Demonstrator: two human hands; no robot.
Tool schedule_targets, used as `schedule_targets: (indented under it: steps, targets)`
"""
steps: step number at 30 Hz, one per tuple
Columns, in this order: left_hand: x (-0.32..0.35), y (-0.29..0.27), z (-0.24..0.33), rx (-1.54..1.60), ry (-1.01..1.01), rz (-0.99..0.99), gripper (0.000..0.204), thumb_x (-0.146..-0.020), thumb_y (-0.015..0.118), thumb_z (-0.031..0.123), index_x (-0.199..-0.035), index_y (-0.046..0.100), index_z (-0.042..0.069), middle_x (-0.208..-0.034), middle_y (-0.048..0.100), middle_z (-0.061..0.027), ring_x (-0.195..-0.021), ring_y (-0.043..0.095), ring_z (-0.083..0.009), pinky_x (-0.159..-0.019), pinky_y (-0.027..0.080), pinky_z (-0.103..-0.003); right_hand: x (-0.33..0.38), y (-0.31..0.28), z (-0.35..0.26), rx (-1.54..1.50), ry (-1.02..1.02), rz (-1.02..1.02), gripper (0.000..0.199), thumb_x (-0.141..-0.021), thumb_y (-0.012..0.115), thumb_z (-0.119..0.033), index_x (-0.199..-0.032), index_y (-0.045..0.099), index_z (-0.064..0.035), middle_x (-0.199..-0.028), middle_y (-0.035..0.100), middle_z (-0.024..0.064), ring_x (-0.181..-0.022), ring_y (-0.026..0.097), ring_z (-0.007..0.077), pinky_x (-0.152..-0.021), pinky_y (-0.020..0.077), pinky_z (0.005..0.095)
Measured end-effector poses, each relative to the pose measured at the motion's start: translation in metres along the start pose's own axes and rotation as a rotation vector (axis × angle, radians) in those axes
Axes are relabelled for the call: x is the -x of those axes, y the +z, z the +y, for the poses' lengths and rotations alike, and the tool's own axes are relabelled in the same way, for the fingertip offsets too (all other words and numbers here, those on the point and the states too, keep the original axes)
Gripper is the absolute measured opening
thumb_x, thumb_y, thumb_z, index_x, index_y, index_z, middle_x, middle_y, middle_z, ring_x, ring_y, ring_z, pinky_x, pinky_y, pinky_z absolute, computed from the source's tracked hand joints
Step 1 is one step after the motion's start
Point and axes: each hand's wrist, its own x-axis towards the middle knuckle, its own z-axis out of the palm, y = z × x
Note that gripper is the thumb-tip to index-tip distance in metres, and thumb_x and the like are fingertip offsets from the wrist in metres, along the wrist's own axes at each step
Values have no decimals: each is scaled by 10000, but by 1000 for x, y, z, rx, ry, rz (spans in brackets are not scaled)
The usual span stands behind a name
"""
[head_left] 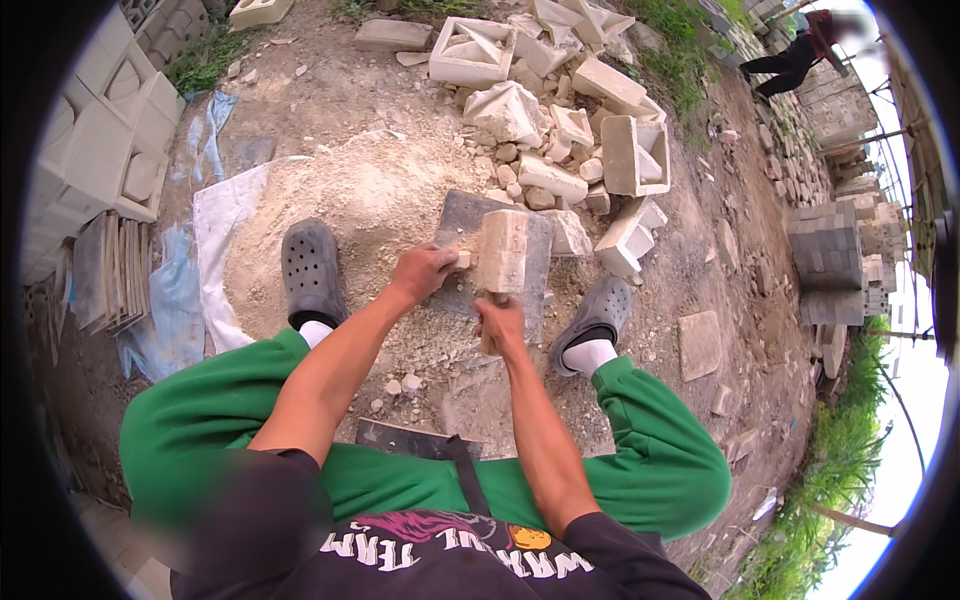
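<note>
Head view: rubble (553, 180) beyond mallet (502, 250)

— What does the mallet (504, 250) look like?
— Pale and blocky: a dusty, flat-faced head on a handle gripped in the right fingers (494, 317), its end showing below them.
— How does it point?
— Head away from the body, over the dark slab (462, 212); whether the two touch, I can't tell.
— And the chunk (463, 260)?
— Small, whitish, pinched in the left fingers (445, 258), just left of the mallet's head.
— The slab itself?
— Grey, lying flat, powdered with pale dust, partly hidden behind the mallet.
</note>
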Motion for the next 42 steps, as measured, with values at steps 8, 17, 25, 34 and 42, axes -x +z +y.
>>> schedule_targets:
  steps: [8, 17, 25, 34, 42]
  targets:
    - [1, -2, 1, -65, -11, -25, 174, -825, 731, 221, -986, 767, 165, -919, 738, -35, -873, 687, -232, -758, 567, -373, 0, -19, -120, 109, -455, 26, 341, -742, 715, -184, -997, 642, 30, -684, 648, 97, -574, 643, 205, -565, 520, 356]
    - [1, 4, -2, -27, -40, 23, 184, -786, 781, 220, -958, 776, 156, -888, 735, -59, -829, 695, -238, -747, 569, -371, 5, 11, 10, 57, -116, 14, 318, -749, 766, -205, -951, 661, 16, -738, 676, 99, -555, 640, 188, -520, 514, 355]
    - [5, -5, 4, -82, -47, -2, 167, -788, 783, 217, -946, 773, 164, -898, 732, -55, -828, 697, -241, -735, 570, -369, 17, 1, -72, -45, -175, 128, 152, -771, 708, -92, -805, 635, 36, -670, 621, 86, -490, 588, 169, -428, 467, 308]
    - [2, -3, 4, -44, -59, 10, 171, -778, 789, 201, -940, 765, 150, -927, 740, -42, -851, 694, -237, -753, 567, -364, 7, 12, -47, 343, -363, 131, 186, -778, 683, -156, -727, 634, 16, -595, 606, 60, -504, 605, 159, -493, 482, 343]
    - [12, -2, 1, -89, -10, 122, 159, -783, 776, 177, -924, 746, 111, -937, 738, -52, -877, 683, -237, -761, 561, -363, 0, 2, -23, 217, -4, 107, 336, -721, 759, -256, -838, 686, 50, -704, 694, 130, -531, 656, 181, -507, 520, 334]
